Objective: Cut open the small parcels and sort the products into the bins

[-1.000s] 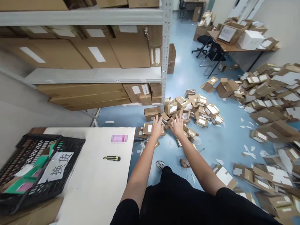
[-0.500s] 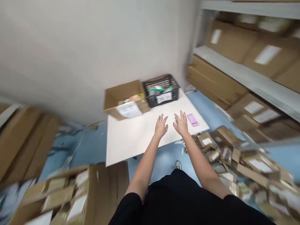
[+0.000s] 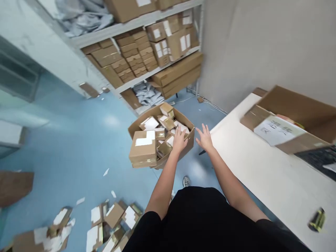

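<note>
My left hand is held out with its fingers spread and nothing in it. It overlaps the near right part of a large open cardboard carton; I cannot tell whether they touch. Small taped parcels with white labels fill that carton, and a bigger labelled parcel lies on its left side. My right hand, also empty and spread, hovers between the carton and the corner of a white table.
On the table stand an open cardboard box with a handwritten sheet, a black crate and a yellow-black tool. Shelves with boxes line the back. Loose parcels and paper scraps lie on the blue floor.
My view has swung left, from the table to the parcel-filled carton and the shelves. The table now lies at my right. Both hands stay raised, spread and empty.
</note>
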A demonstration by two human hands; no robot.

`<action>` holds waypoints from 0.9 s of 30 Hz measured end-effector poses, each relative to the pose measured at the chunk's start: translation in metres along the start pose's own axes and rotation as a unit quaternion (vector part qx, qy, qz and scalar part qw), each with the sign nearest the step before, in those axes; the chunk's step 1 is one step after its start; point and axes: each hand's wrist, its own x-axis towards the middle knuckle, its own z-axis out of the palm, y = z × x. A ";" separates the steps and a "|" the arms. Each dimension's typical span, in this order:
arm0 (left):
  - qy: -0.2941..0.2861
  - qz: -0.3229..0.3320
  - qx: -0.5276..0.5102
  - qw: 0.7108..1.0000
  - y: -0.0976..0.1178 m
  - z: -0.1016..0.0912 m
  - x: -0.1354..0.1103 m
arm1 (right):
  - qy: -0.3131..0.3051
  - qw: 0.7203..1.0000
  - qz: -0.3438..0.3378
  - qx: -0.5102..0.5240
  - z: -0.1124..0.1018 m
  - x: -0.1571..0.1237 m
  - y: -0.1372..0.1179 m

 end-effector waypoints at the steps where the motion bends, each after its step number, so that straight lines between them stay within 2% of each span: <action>1: 0.008 -0.033 0.014 0.999 -0.030 -0.016 -0.009 | -0.023 0.999 -0.024 0.007 0.018 0.015 -0.024; 4: 0.028 -0.141 0.064 0.988 -0.109 -0.063 -0.046 | -0.086 0.992 -0.091 0.032 0.066 0.049 -0.089; 7: 0.022 -0.266 0.113 0.957 -0.172 -0.097 -0.088 | -0.149 0.976 -0.148 0.064 0.106 0.066 -0.146; 9: -0.035 -0.329 0.130 0.934 -0.202 -0.109 -0.115 | -0.192 0.961 -0.177 0.088 0.130 0.067 -0.177; 11: -0.106 -0.349 0.138 0.921 -0.222 -0.111 -0.134 | -0.242 0.944 -0.193 0.111 0.153 0.062 -0.201; 13: -0.137 -0.339 0.143 0.920 -0.234 -0.108 -0.144 | -0.294 0.928 -0.191 0.123 0.176 0.052 -0.219; 16: -0.131 -0.338 0.139 0.922 -0.246 -0.105 -0.145 | -0.362 0.910 -0.161 0.121 0.208 0.035 -0.240; 18: -0.139 -0.350 0.128 0.917 -0.253 -0.106 -0.140 | -0.376 0.910 -0.132 0.115 0.226 0.025 -0.251; 20: -0.142 -0.356 0.127 0.915 -0.257 -0.107 -0.137 | -0.359 0.921 -0.105 0.105 0.237 0.017 -0.260; 23: -0.118 -0.346 0.133 0.921 -0.255 -0.107 -0.140 | -0.339 0.933 -0.091 0.083 0.239 0.012 -0.266; 27: -0.054 -0.322 0.140 0.935 -0.234 -0.102 -0.158 | -0.343 0.927 -0.134 0.076 0.220 0.014 -0.257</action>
